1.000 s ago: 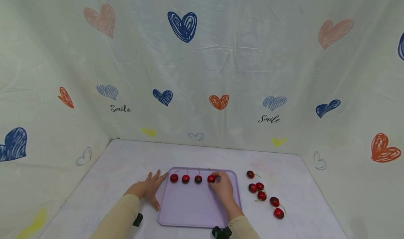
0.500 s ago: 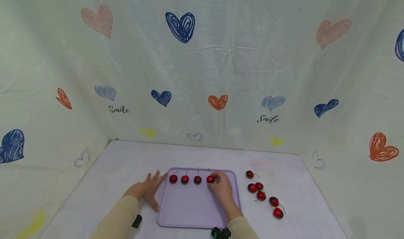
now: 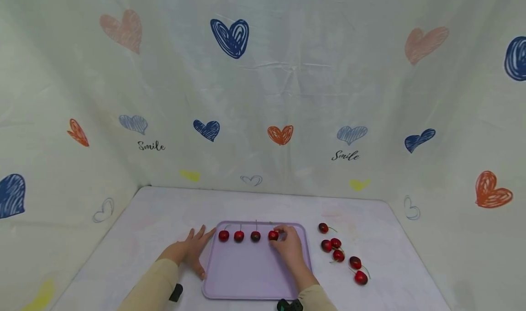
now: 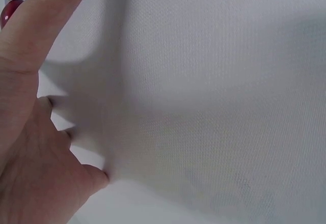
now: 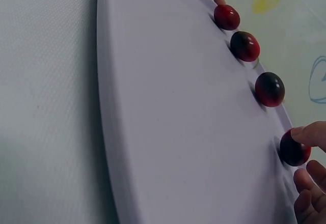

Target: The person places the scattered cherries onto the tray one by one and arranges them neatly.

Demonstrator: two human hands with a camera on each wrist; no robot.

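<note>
A purple tray [image 3: 255, 274] lies on the table. Along its far edge a row of dark red cherries with upright stems includes the leftmost cherry [image 3: 223, 235], a second cherry [image 3: 239, 236] and a third cherry [image 3: 255, 236]. My right hand [image 3: 290, 247] pinches the rightmost cherry [image 3: 273, 235] of this row; in the right wrist view the thumb [image 5: 311, 134] lies on that cherry's side. With fingers spread, my left hand [image 3: 191, 249] rests at the tray's left edge. The left wrist view shows that hand [image 4: 35, 168] over white table cloth.
Right of the tray, several loose cherries lie on the white table [image 3: 394, 256], among them a far one [image 3: 323, 228] and a near one [image 3: 360, 278]. A curtain [image 3: 263, 96] printed with hearts hangs behind the table.
The head view has shifted slightly, so everything sits a little lower and further left. Both hands keep their places on the tray and the cherry.
</note>
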